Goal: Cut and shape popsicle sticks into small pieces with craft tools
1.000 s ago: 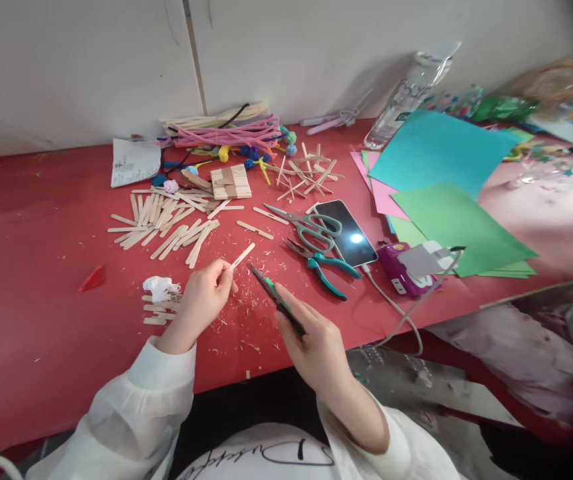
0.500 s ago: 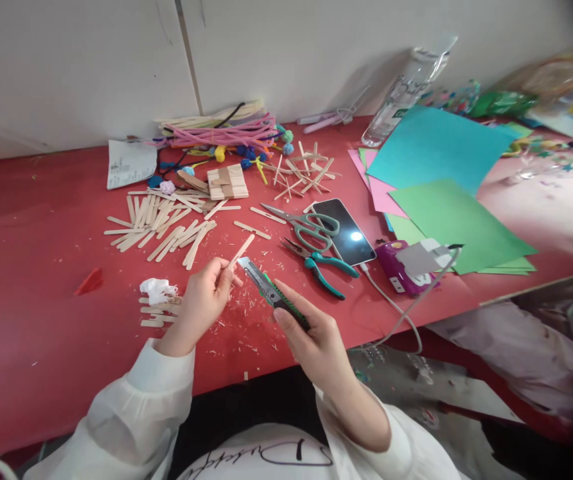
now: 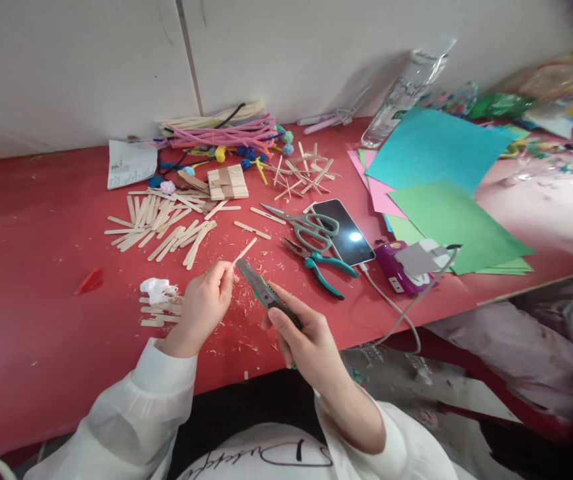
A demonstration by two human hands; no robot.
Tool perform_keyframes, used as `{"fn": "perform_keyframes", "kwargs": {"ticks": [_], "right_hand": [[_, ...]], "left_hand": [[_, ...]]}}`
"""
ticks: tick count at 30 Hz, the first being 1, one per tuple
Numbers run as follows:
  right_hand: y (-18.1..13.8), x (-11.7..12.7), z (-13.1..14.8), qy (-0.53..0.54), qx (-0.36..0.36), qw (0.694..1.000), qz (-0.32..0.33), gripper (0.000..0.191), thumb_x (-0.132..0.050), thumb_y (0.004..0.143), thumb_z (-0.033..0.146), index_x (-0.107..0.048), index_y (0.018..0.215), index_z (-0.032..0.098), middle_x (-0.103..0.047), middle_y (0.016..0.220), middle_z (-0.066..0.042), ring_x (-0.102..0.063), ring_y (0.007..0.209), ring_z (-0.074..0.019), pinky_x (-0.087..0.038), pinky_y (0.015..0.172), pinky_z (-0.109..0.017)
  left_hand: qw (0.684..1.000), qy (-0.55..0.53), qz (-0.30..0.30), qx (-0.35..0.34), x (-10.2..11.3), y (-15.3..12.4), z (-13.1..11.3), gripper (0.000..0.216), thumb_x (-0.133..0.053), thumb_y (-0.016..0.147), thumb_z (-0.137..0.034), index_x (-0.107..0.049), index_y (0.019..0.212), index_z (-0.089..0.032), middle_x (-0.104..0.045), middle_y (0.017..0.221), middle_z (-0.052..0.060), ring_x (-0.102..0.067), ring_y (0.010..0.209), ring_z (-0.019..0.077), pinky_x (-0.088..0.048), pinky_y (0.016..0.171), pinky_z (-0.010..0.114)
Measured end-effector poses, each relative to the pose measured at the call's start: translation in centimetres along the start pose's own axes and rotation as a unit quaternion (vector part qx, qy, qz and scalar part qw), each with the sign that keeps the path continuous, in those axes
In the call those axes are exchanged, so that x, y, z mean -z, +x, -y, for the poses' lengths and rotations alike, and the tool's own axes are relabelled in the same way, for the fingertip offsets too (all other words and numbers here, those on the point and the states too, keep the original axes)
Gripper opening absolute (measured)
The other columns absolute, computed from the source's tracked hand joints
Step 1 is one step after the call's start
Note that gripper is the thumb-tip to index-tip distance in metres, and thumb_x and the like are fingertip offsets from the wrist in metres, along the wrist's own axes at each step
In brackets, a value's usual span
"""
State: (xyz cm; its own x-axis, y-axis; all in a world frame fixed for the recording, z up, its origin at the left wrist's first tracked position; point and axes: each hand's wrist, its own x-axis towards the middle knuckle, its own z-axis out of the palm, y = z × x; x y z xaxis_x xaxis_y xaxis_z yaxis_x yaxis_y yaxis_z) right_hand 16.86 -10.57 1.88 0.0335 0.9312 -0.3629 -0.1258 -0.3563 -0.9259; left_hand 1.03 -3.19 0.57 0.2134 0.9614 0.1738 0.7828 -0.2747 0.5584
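Pinched between the fingers of my left hand (image 3: 207,303) is a wooden craft stick (image 3: 245,252), its free end pointing up and right. My right hand (image 3: 303,337) grips a utility knife (image 3: 269,294) with a green-edged dark handle. The knife's blade tip is close beside the stick near my left fingertips; whether they touch I cannot tell. Wood shavings (image 3: 251,310) lie scattered below both hands. Several more craft sticks (image 3: 153,217) are spread in a loose pile beyond my left hand. A few sticks (image 3: 159,323) with white tissue (image 3: 158,291) lie left of my wrist.
Scissors (image 3: 311,230), teal-handled pliers (image 3: 323,270) and a phone (image 3: 345,230) on a cable lie right of centre. Coloured paper (image 3: 461,223), a purple device (image 3: 399,267) and a plastic bottle (image 3: 391,100) are farther right. Pipe cleaners (image 3: 223,133) and bundled sticks (image 3: 229,183) sit behind.
The craft stick has turned slightly in my left hand and shows a narrower face. My right hand with the utility knife has shifted a little left and down.
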Motion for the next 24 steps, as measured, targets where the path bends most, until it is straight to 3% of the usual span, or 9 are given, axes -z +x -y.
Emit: {"fn": "perform_keyframes", "kwargs": {"ticks": [5, 9, 12, 14, 16, 18, 21, 24], "right_hand": [[0.2, -0.3, -0.9, -0.096, 0.059, 0.993, -0.018, 0.050, -0.052, 0.085, 0.035, -0.053, 0.130, 0.013, -0.057, 0.066, 0.001, -0.035, 0.042, -0.0055, -0.033, 0.038, -0.019], [0.8, 0.0, -0.9, -0.141, 0.084, 0.986, -0.026, 0.046, -0.053, 0.083, 0.033, -0.058, 0.125, 0.014, -0.063, 0.070, -0.001, -0.048, 0.051, -0.0102, -0.041, 0.045, -0.021], [1.4, 0.8, -0.4, -0.136, 0.094, 0.986, -0.018, 0.047, -0.052, 0.083, 0.035, -0.059, 0.123, 0.012, -0.070, 0.081, -0.005, -0.060, 0.064, -0.0163, -0.050, 0.055, -0.026], [1.9, 1.6, 0.1, -0.169, 0.136, 0.976, -0.030, 0.045, -0.053, 0.082, 0.034, -0.061, 0.121, 0.013, -0.071, 0.095, -0.008, -0.064, 0.080, -0.0208, -0.052, 0.069, -0.031], [2.6, 2.4, 1.1, -0.201, 0.190, 0.960, -0.051, 0.043, -0.054, 0.082, 0.033, -0.061, 0.120, 0.015, -0.069, 0.105, -0.009, -0.063, 0.091, -0.0231, -0.051, 0.077, -0.034], [3.6, 3.0, 2.5, -0.200, 0.232, 0.949, -0.080, 0.043, -0.057, 0.080, 0.032, -0.061, 0.120, 0.018, -0.068, 0.105, -0.008, -0.062, 0.091, -0.0224, -0.051, 0.076, -0.033], [5.8, 3.3, 5.1, -0.125, 0.242, 0.956, -0.106, 0.038, -0.063, 0.073, 0.031, -0.063, 0.109, 0.019, -0.066, 0.082, -0.001, -0.059, 0.069, -0.0156, -0.049, 0.062, -0.026], [8.7, 2.6, 7.1, -0.060, 0.213, 0.972, -0.081, 0.024, -0.064, 0.069, 0.032, -0.060, 0.090, 0.019, -0.048, 0.055, 0.008, -0.044, 0.046, -0.0091, -0.039, 0.045, -0.021]], "left_hand": [[1.000, -0.024, 0.009, 0.017, -0.1, 0.2, 0.0, 0.024, -0.040, 0.092, -0.028, -0.054, 0.073, -0.021, -0.064, 0.059, -0.002, -0.058, 0.049, 0.0130, -0.038, 0.052, 0.022], [0.998, -0.048, 0.021, 0.032, -0.1, 0.4, 0.2, 0.027, -0.040, 0.092, -0.029, -0.052, 0.069, -0.021, -0.063, 0.057, -0.002, -0.058, 0.048, 0.0126, -0.038, 0.051, 0.021], [0.997, -0.064, 0.007, 0.040, 0.1, 0.5, 0.7, 0.026, -0.041, 0.090, -0.030, -0.053, 0.068, -0.021, -0.065, 0.061, -0.001, -0.057, 0.050, 0.0125, -0.039, 0.053, 0.022], [0.991, -0.117, -0.006, 0.072, 0.5, 0.8, 0.9, 0.025, -0.044, 0.087, -0.031, -0.054, 0.068, -0.020, -0.065, 0.060, -0.001, -0.054, 0.048, 0.0117, -0.038, 0.052, 0.022], [0.961, -0.241, -0.007, 0.134, 1.0, 1.2, 0.8, 0.023, -0.049, 0.084, -0.036, -0.057, 0.072, -0.019, -0.063, 0.057, -0.001, -0.050, 0.043, 0.0102, -0.036, 0.046, 0.021], [0.915, -0.361, -0.005, 0.179, 1.7, 1.9, 0.5, 0.027, -0.053, 0.079, -0.043, -0.060, 0.078, -0.017, -0.060, 0.054, -0.002, -0.044, 0.037, 0.0085, -0.032, 0.040, 0.020], [0.845, -0.486, -0.013, 0.221, 2.5, 3.4, -0.1, 0.035, -0.063, 0.070, -0.047, -0.063, 0.080, -0.014, -0.057, 0.050, -0.003, -0.040, 0.036, 0.0064, -0.028, 0.037, 0.018], [0.789, -0.561, -0.020, 0.250, 2.8, 4.9, -0.5, 0.039, -0.070, 0.061, -0.047, -0.065, 0.077, -0.012, -0.055, 0.049, -0.003, -0.040, 0.037, 0.0050, -0.027, 0.037, 0.017]]}}
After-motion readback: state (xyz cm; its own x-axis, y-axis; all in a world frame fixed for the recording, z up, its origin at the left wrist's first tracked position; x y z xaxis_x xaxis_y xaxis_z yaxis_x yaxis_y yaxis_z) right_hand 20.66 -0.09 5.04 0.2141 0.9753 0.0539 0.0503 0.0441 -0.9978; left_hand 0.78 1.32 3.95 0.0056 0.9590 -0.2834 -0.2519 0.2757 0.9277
